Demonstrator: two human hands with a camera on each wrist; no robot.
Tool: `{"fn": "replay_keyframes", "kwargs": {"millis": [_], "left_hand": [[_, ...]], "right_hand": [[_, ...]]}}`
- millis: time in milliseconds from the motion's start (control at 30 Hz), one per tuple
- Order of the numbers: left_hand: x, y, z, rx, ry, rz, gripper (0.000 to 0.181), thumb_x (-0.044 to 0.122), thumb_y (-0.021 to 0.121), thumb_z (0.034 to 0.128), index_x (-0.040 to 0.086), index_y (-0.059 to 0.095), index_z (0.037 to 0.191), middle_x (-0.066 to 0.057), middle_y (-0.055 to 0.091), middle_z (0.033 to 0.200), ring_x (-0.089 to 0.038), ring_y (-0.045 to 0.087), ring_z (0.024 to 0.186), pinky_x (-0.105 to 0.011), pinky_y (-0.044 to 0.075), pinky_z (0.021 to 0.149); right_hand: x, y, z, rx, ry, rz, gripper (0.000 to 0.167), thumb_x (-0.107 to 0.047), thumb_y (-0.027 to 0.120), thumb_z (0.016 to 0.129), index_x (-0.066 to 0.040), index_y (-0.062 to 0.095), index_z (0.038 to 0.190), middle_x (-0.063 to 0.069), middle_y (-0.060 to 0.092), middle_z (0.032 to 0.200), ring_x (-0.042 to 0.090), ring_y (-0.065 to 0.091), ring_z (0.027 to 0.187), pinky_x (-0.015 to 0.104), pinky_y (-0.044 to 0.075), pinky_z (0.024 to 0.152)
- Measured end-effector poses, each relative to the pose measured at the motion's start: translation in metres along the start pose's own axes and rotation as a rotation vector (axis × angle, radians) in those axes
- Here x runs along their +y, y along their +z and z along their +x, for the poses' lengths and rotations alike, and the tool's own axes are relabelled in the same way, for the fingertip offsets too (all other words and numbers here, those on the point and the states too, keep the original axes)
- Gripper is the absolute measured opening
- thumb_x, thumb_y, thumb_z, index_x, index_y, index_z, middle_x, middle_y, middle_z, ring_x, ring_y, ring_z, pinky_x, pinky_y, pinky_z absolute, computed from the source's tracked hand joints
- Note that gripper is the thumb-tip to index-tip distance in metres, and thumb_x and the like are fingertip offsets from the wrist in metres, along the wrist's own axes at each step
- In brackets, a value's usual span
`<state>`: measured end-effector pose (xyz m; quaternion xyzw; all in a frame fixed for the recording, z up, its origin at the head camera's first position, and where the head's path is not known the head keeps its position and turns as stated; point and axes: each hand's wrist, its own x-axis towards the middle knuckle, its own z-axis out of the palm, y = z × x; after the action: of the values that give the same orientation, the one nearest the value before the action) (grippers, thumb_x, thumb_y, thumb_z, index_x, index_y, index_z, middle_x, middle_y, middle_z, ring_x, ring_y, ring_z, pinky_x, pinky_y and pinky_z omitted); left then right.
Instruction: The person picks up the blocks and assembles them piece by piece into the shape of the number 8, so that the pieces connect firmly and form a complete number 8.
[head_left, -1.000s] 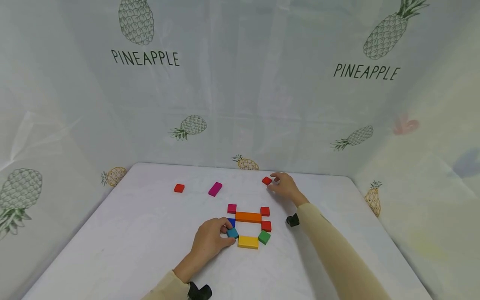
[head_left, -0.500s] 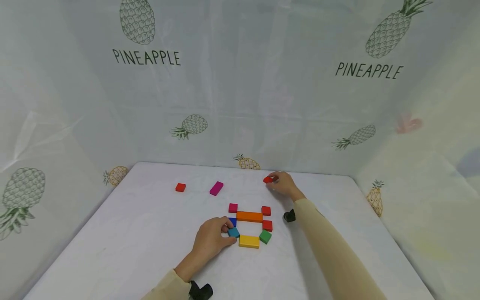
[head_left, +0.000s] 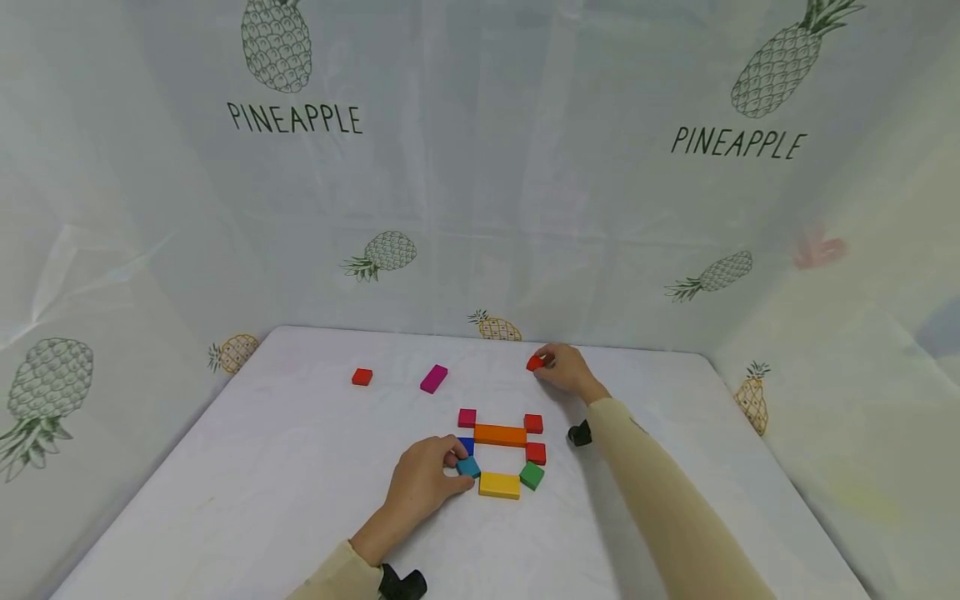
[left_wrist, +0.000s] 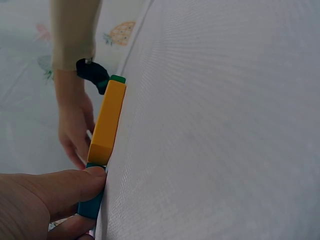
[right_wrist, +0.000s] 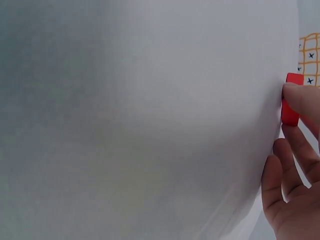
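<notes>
My left hand (head_left: 423, 473) pinches a light blue block (head_left: 468, 467) between thumb and fingers at the near left corner of a ring of blocks. A yellow block (head_left: 499, 485) touches it on the right, plain in the left wrist view too. Behind it a dark blue block (head_left: 467, 445) is partly covered by my fingers. Far back on the table, my right hand (head_left: 567, 370) grips a small red block (head_left: 535, 362); in the right wrist view thumb and index finger hold the red block (right_wrist: 291, 102) by its sides, close to the white cloth.
The ring also has an orange bar (head_left: 500, 435), a green block (head_left: 532, 476), a pink block (head_left: 467, 417) and two red blocks, one a red cube (head_left: 536, 452). A loose red block (head_left: 362, 377) and a magenta block (head_left: 433, 378) lie at the back left of the white table (head_left: 262, 467).
My right hand has closed its fingers on the red block at the back, which it was only reaching around before. The left hand stays on the light blue block.
</notes>
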<state>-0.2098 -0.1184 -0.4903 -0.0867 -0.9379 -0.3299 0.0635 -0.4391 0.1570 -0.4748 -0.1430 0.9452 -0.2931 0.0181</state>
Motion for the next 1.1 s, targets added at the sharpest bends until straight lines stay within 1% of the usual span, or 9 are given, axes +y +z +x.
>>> {"fn": "replay_keyframes", "kwargs": {"millis": [200, 400, 567, 700, 867, 967, 1100], "left_hand": [[0.0, -0.001, 0.0, 0.006, 0.008, -0.002, 0.03, 0.028, 0.095, 0.0791, 0.019, 0.073, 0.097, 0.009, 0.063, 0.083, -0.01, 0.054, 0.08, -0.03, 0.047, 0.073], [-0.001, 0.0, 0.0, 0.005, 0.01, 0.005, 0.03, 0.029, 0.095, 0.0794, 0.02, 0.073, 0.098, 0.009, 0.064, 0.084, -0.01, 0.055, 0.08, -0.03, 0.048, 0.074], [-0.003, 0.0, 0.001, 0.007, 0.01, 0.002, 0.03, 0.029, 0.095, 0.0793, 0.02, 0.073, 0.098, 0.009, 0.064, 0.084, -0.01, 0.055, 0.08, -0.03, 0.047, 0.073], [-0.003, 0.001, 0.001, 0.007, 0.009, 0.005, 0.03, 0.029, 0.095, 0.0793, 0.021, 0.073, 0.098, 0.009, 0.064, 0.084, -0.01, 0.054, 0.079, -0.03, 0.047, 0.073], [-0.002, 0.001, 0.001, -0.006, 0.003, 0.003, 0.03, 0.029, 0.095, 0.0795, 0.02, 0.073, 0.098, 0.009, 0.063, 0.084, -0.01, 0.055, 0.08, -0.031, 0.048, 0.073], [-0.002, 0.002, 0.002, -0.004, -0.002, 0.004, 0.03, 0.029, 0.095, 0.0794, 0.02, 0.073, 0.097, 0.009, 0.063, 0.084, -0.01, 0.055, 0.08, -0.03, 0.049, 0.073], [-0.003, 0.003, 0.003, 0.002, -0.005, 0.008, 0.03, 0.03, 0.095, 0.0791, 0.021, 0.073, 0.097, 0.01, 0.063, 0.083, -0.01, 0.055, 0.079, -0.03, 0.049, 0.073]], "right_hand": [[0.003, -0.004, -0.002, -0.036, -0.03, -0.015, 0.033, -0.015, 0.075, 0.099, -0.007, 0.07, 0.131, 0.014, 0.068, 0.122, 0.031, 0.062, 0.11, 0.046, 0.055, 0.099], [0.002, -0.009, -0.009, -0.084, -0.072, -0.008, 0.032, -0.016, 0.077, 0.098, -0.011, 0.071, 0.128, 0.01, 0.069, 0.119, 0.028, 0.062, 0.108, 0.044, 0.056, 0.097], [-0.002, -0.009, -0.018, -0.116, -0.144, -0.001, 0.031, -0.015, 0.078, 0.097, -0.01, 0.072, 0.127, 0.008, 0.069, 0.116, 0.025, 0.062, 0.103, 0.041, 0.057, 0.094], [-0.007, -0.009, -0.028, -0.139, -0.206, -0.008, 0.032, -0.015, 0.078, 0.097, -0.009, 0.071, 0.128, 0.008, 0.068, 0.116, 0.026, 0.063, 0.104, 0.042, 0.059, 0.095], [-0.006, -0.006, -0.035, -0.187, -0.291, -0.01, 0.03, -0.014, 0.077, 0.098, -0.012, 0.071, 0.127, 0.003, 0.068, 0.116, 0.021, 0.064, 0.105, 0.037, 0.059, 0.093], [-0.01, -0.005, -0.039, -0.219, -0.314, -0.002, 0.031, -0.014, 0.078, 0.098, -0.013, 0.071, 0.127, 0.001, 0.068, 0.116, 0.02, 0.064, 0.105, 0.035, 0.06, 0.092], [-0.018, -0.006, -0.046, -0.247, -0.328, 0.009, 0.032, -0.014, 0.079, 0.097, -0.011, 0.071, 0.128, 0.003, 0.069, 0.119, 0.022, 0.064, 0.108, 0.037, 0.06, 0.094]]}}
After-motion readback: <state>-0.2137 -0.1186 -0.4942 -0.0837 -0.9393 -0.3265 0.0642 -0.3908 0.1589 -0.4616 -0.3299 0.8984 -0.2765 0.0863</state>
